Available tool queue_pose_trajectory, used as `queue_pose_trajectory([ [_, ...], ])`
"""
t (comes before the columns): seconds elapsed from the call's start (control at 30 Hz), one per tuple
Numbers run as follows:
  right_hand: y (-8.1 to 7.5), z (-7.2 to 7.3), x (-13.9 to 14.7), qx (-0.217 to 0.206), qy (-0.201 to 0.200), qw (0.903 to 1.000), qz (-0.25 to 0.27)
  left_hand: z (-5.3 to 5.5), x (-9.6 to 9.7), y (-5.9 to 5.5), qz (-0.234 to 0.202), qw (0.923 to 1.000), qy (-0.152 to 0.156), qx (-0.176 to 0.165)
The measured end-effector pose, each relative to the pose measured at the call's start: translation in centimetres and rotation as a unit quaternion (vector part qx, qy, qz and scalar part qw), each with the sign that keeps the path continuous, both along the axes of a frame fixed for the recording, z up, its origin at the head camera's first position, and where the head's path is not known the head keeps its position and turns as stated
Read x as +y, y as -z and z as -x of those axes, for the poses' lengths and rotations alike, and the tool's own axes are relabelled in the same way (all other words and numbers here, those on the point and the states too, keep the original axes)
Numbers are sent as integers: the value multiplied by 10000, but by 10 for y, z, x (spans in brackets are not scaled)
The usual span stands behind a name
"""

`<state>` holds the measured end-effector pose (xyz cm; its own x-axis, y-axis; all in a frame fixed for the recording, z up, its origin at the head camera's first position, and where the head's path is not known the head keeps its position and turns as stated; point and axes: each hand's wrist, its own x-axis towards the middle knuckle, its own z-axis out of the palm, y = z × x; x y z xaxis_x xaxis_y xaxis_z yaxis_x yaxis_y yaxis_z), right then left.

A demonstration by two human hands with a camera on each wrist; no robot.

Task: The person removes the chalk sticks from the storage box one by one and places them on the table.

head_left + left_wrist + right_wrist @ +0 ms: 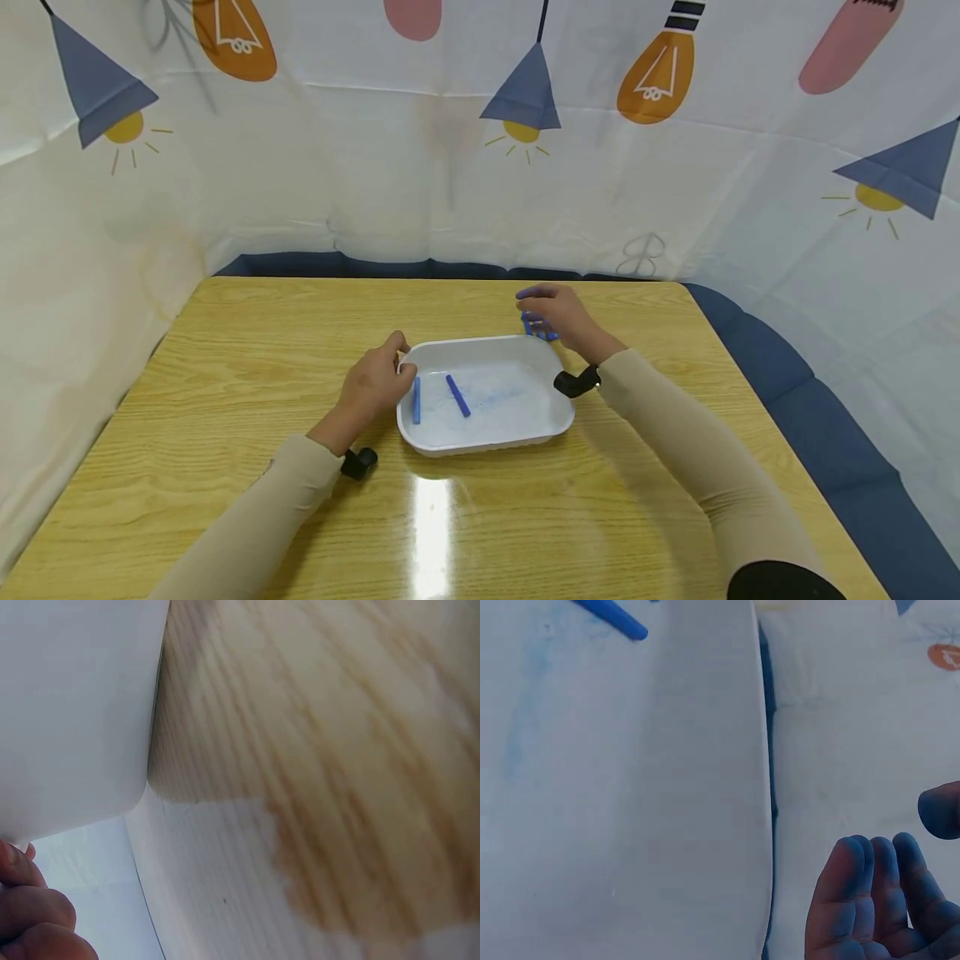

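A white rectangular tray (510, 433) sits on the table with two blue chalk-like sticks in it: a light blue stick (417, 401) near the left wall and a darker blue stick (457, 396) lying slantwise. My left hand (375, 382) holds the tray's left rim, thumb over the edge; its curled fingers (37, 919) show beside the tray in the left wrist view. Just beyond the back right corner, my right hand (558, 315) hovers over several blue sticks (540, 327), partly hidden. In the right wrist view its bluish fingers (844, 900) are extended and hold nothing.
Blue smears (491, 398) mark the tray's floor. The wooden table (262, 375) reaches a printed white cloth (375, 167) at the back and sides. Dark blue padding (787, 383) borders the right edge. A black wrist camera (577, 383) overhangs the tray's right side.
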<state>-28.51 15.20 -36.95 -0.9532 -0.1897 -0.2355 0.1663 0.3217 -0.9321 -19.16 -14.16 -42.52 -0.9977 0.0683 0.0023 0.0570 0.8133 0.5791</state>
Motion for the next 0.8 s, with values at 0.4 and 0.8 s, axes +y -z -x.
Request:
queue_pose_trajectory([
  [0.4, -3, -22, -32, -436, -341, 9984, 115, 1, 0, 1, -4, 10000, -21, 33],
  [0.8, 11, -42, -59, -665, -605, 9952, 396, 2, -1, 3, -51, 10000, -26, 70],
])
